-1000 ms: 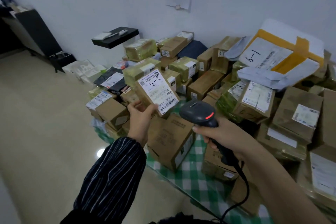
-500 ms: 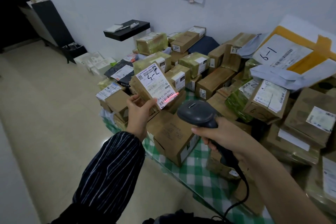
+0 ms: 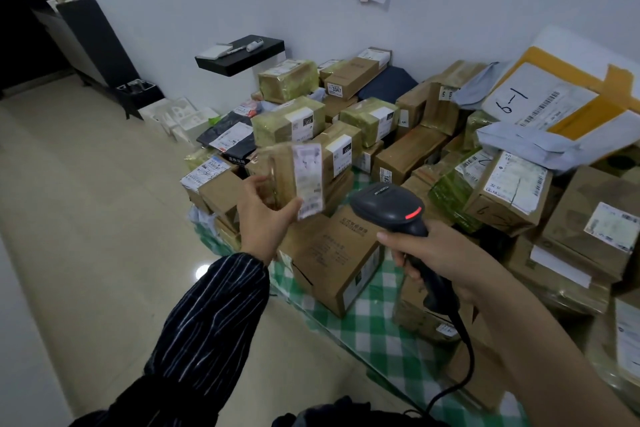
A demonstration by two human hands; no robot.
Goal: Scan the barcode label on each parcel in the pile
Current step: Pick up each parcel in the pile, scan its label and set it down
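Note:
My left hand (image 3: 265,215) grips a small brown parcel (image 3: 291,180) from below; the parcel is motion-blurred and turned so its white label faces right, edge-on to me. My right hand (image 3: 440,253) is closed around the handle of a black corded barcode scanner (image 3: 388,208), whose head shows a red light and sits just right of and below the parcel. Behind both lies the pile of cardboard parcels (image 3: 408,152) with white labels, resting on a green checked cloth (image 3: 374,319).
A large yellow-taped envelope marked 6-1 (image 3: 554,100) tops the pile at right. A black shelf (image 3: 239,52) juts from the white wall. Flat white and black packets (image 3: 228,135) lie on the tiled floor (image 3: 86,236) at left. The scanner cable (image 3: 460,374) trails down toward me.
The parcel in my left hand has rotated, so its label faces sideways instead of toward me. The red scan line on the barcode is gone. The scanner stayed roughly in place.

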